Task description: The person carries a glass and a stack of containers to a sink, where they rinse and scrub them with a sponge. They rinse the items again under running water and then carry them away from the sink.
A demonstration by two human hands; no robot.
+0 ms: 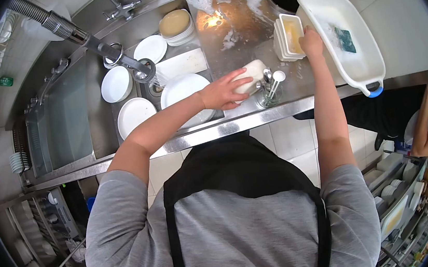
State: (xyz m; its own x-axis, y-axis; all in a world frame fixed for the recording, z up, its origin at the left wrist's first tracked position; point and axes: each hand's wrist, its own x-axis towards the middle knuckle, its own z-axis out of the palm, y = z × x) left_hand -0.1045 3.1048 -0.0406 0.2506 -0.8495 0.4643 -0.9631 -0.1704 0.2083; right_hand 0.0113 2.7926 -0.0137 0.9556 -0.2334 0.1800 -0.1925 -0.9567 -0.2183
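Dishes are being sorted at a wet counter (pixel 297 79), it seems. A white dish (pixel 250 73) is being held by the left hand (pixel 222 92), with fingers closed around its side. It is just beside a cup of spoons (pixel 271 88) and near the sink (pixel 198 130). A stack of small square dishes (pixel 287 34) is being touched by the right hand (pixel 311 42); whether it is being gripped cannot be told. Next, a firm hold is being called for, since soap is likely making things slippery.
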